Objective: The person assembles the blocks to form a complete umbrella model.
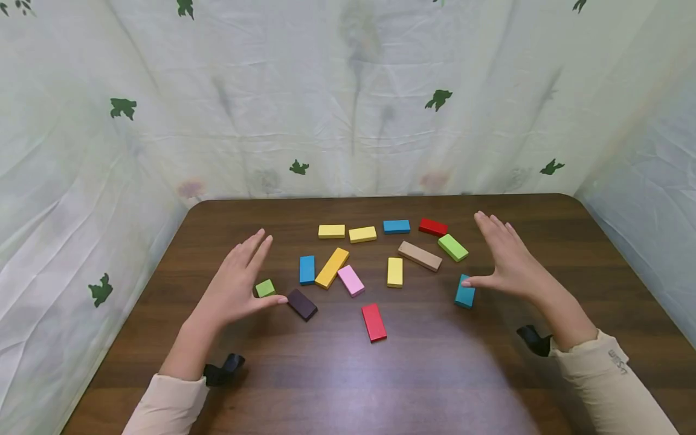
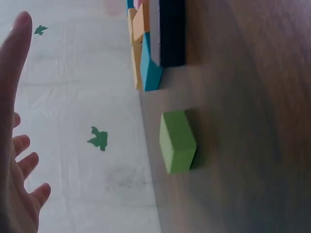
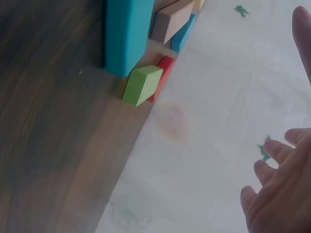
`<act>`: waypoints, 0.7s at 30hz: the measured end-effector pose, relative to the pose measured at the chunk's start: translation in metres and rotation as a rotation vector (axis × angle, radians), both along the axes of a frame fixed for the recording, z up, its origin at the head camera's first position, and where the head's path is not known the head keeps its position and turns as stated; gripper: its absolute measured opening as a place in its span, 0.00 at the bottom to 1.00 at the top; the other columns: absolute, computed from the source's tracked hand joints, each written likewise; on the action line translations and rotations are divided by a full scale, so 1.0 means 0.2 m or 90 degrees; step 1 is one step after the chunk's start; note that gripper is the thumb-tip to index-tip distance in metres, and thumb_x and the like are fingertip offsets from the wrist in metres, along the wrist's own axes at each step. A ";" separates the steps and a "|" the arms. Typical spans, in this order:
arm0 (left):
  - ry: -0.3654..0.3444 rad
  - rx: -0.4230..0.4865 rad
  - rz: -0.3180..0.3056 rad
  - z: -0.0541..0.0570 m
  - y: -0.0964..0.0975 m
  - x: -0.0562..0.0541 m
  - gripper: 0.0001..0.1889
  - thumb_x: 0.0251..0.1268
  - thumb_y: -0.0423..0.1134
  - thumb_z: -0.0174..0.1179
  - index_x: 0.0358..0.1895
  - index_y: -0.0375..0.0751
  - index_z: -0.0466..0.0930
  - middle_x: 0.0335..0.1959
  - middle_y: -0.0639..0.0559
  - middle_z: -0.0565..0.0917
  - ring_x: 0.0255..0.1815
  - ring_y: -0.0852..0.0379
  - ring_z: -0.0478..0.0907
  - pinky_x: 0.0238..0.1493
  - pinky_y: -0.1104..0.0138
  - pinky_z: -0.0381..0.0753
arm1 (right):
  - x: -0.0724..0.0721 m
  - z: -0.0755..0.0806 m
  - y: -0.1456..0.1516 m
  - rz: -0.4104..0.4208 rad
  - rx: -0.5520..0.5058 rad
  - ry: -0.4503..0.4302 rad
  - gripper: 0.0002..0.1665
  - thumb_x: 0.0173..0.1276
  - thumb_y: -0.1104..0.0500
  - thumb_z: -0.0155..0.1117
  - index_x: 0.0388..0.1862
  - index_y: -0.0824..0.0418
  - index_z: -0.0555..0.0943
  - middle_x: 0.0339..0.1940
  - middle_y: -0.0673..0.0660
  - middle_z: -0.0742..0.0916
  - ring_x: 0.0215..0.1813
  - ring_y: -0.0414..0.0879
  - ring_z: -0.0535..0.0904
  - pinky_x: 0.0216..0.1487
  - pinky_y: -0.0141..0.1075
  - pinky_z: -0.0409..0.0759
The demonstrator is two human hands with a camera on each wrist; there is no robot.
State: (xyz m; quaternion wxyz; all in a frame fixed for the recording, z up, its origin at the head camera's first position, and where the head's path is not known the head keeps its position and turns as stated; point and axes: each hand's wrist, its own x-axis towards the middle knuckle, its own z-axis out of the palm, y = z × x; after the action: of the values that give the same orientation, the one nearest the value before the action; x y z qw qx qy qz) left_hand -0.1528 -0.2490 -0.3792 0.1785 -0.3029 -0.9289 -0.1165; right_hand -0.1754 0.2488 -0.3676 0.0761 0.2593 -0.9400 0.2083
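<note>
My left hand [image 1: 234, 284] is held over the left side of the table, fingers extended and thumb spread, with nothing in it. Nearest to it are a green block [image 1: 265, 288] and a dark purple block [image 1: 301, 304]. On the other side my right hand [image 1: 508, 263] is spread likewise, holding nothing. Its thumb overlaps a teal block [image 1: 464, 295] in the head view; the right wrist view shows that teal block [image 3: 127, 36] apart from the fingers. Between the hands lie a red block [image 1: 374, 322], a pink block [image 1: 351, 281], an orange block [image 1: 331, 267] and a yellow block [image 1: 395, 272].
Farther back on the brown table [image 1: 424, 380] are a tan block [image 1: 420, 256], a light green block [image 1: 452, 248], another red block [image 1: 433, 227] and a blue block [image 1: 396, 226]. A pale cloth [image 1: 326, 109] with green leaf shapes hangs behind.
</note>
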 end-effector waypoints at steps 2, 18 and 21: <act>0.004 0.009 -0.005 -0.02 0.01 0.00 0.57 0.42 0.74 0.52 0.70 0.39 0.43 0.69 0.41 0.50 0.65 0.40 0.53 0.61 0.49 0.51 | -0.01 0.00 -0.02 0.009 -0.012 -0.005 0.72 0.38 0.40 0.75 0.71 0.65 0.43 0.69 0.66 0.54 0.69 0.60 0.43 0.66 0.50 0.37; 0.013 0.085 -0.055 -0.09 0.20 0.07 0.60 0.40 0.72 0.56 0.69 0.33 0.42 0.68 0.40 0.52 0.66 0.44 0.52 0.62 0.54 0.55 | -0.02 -0.05 -0.20 0.057 -0.085 -0.098 0.71 0.38 0.42 0.76 0.72 0.61 0.41 0.71 0.61 0.53 0.68 0.57 0.49 0.60 0.54 0.55; -0.007 0.098 -0.059 -0.09 0.23 0.09 0.62 0.36 0.68 0.63 0.70 0.34 0.43 0.68 0.41 0.53 0.66 0.45 0.52 0.62 0.55 0.56 | -0.02 -0.06 -0.23 0.056 -0.093 -0.119 0.71 0.39 0.43 0.76 0.72 0.61 0.42 0.70 0.61 0.53 0.68 0.57 0.50 0.61 0.54 0.56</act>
State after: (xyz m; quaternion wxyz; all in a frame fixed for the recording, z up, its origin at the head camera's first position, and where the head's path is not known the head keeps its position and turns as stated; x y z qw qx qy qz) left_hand -0.1351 -0.2022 -0.3977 0.1906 -0.3301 -0.9032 -0.1973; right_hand -0.1796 0.2034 -0.3798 -0.0027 0.2738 -0.9130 0.3025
